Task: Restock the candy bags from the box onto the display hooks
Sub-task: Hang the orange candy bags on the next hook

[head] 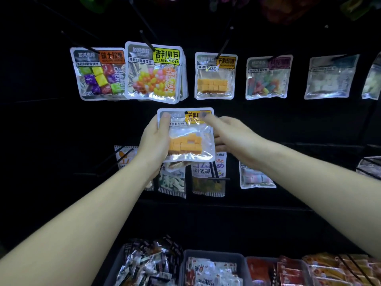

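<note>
Bins (pixel 214 254) of wrapped snacks sit lowest and closest to me, under both forearms, which reach up toward the dark pegboard. My left hand (pixel 153 141) grips the mango bag (pixel 189 137) by its left edge, thumb over the front near the header, fingers hidden behind. My right hand (pixel 226 133) pinches the top right corner, a fingertip pressed on the yellow label beside the hang hole. I judge the two-handed hold is there to keep the floppy pouch flat and its hole steady for threading.

Up and to the right, the mango hook (pixel 223 44) carries one matching bag (pixel 215 76) of orange cubes, which is presumably why I have this one raised just below it. To its left hang the jelly bean bags (pixel 153 73) and the chew bag (pixel 99 73); dimmer pouches run on to the right. A lower row of hooks and bags lies behind my hands.

Next I'd need to lift the hole to the hook's tip and slide it back (the box itself I can't pick out for certain)
</note>
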{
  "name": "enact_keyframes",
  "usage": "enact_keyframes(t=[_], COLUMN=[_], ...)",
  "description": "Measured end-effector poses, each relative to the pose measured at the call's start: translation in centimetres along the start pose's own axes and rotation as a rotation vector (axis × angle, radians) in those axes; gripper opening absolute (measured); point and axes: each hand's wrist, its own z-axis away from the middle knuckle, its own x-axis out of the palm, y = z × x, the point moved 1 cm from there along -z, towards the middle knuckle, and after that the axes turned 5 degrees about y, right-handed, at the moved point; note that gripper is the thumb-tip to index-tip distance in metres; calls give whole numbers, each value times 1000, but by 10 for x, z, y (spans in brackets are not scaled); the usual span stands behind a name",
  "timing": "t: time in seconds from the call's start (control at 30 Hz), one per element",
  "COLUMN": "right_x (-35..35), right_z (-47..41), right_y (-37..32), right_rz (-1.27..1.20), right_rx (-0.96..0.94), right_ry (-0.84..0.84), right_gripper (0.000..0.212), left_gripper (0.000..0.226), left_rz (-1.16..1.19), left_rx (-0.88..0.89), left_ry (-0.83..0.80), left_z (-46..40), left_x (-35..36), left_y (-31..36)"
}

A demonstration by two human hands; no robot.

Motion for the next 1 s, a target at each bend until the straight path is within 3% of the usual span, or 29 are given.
enact_keyframes(t=[0.07, 0.13, 0.2, 0.4, 0.53, 0.7, 1.0], right_x=[5, 5, -2, -33, -56, -71, -70], right_z=[10, 16, 19, 20, 18, 14, -4], right_y=[3, 5, 3, -3, -23, -61, -80], right_rz=[53, -7, -16, -189, -208, -267, -269], right_rx=[-49, -83, -124, -159, -260, -382, -298], right_ry=[-15, -43, -34, 86, 179, 139, 148], right_gripper=[70, 39, 28, 23, 14, 23, 33], left_gripper=[57, 63, 66, 22, 4, 44, 38], left_rz=[-13, -21, 7, 125, 100, 49, 47], left_rx=[-12, -3, -13, -75, -89, -66, -55], left_ry=[5, -23, -49, -82, -83, -63, -94], left_z=[0, 4, 8, 5, 4, 7, 15], left_x=[2, 5, 7, 7, -1, -8, -14], left_y=[6, 12, 18, 37, 34, 29, 23])
